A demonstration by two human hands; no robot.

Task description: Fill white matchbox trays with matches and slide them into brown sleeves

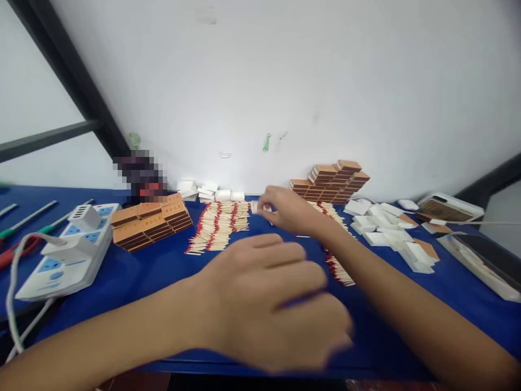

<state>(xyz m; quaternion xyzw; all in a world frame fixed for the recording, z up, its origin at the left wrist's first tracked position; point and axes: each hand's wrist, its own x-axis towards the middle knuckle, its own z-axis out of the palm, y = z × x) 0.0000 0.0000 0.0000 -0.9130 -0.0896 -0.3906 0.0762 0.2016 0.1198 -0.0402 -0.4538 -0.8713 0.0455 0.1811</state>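
My right hand reaches far across the blue table, its fingers pinched on a small white matchbox tray beside the rows of red-tipped matches. My left hand is close to the camera, palm down over the table's front part, fingers together and smeared by motion; nothing shows in it. A second row of matches runs under my right forearm.
Stacks of brown matchbox sleeves stand at the left and by the wall. White inner trays lie at the back and right. A white power strip with plugs sits left; tools lie far left, a phone far right.
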